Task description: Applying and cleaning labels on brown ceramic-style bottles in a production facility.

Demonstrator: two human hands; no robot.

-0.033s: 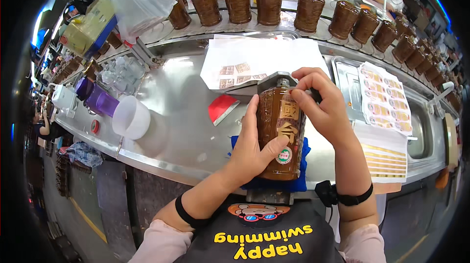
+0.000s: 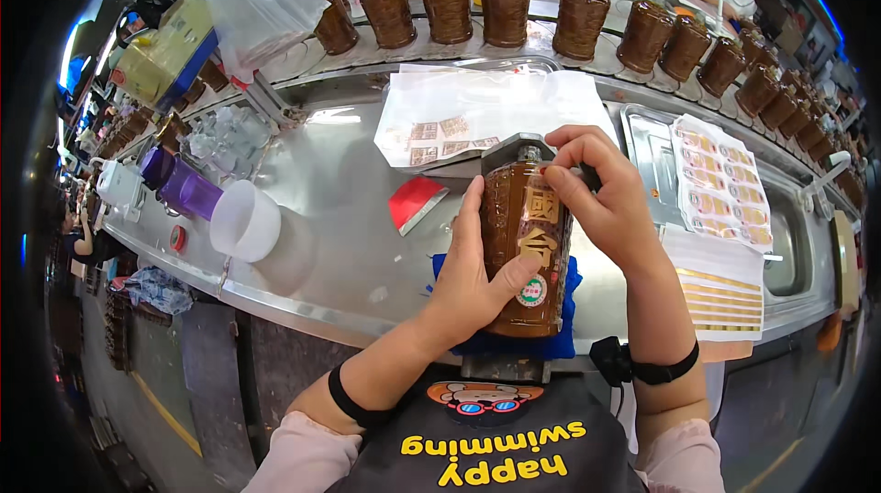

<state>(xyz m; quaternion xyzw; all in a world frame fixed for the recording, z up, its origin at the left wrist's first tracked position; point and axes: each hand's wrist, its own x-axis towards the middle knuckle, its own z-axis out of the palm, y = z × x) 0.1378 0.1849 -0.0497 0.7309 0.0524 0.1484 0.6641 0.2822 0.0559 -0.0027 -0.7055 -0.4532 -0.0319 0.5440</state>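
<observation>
A brown glass bottle (image 2: pixel 510 204) lies tilted back in front of me, its neck pointing away. Gold raised characters run down its front, and a round green-and-white sticker (image 2: pixel 532 290) sits low on it. My left hand (image 2: pixel 473 286) is wrapped round the bottle's left side, thumb across the front. At the upper right shoulder, the thumb and index finger of my right hand (image 2: pixel 595 199) are pinched together; a small reddish bit shows at the tips, too small to name. Under the bottle's lower end is a blue cloth (image 2: pixel 572 298). Behind its neck stands a grey metal support (image 2: pixel 500 151).
White label sheets (image 2: pixel 500 107) lie beyond the bottle, more labels (image 2: pixel 720 181) and gold strips (image 2: pixel 720 302) at right. A red piece (image 2: pixel 415 203), white cup (image 2: pixel 245 221) and purple jug (image 2: pixel 184 183) stand left. Several brown bottles (image 2: pixel 505 6) line the conveyor; people sit far right.
</observation>
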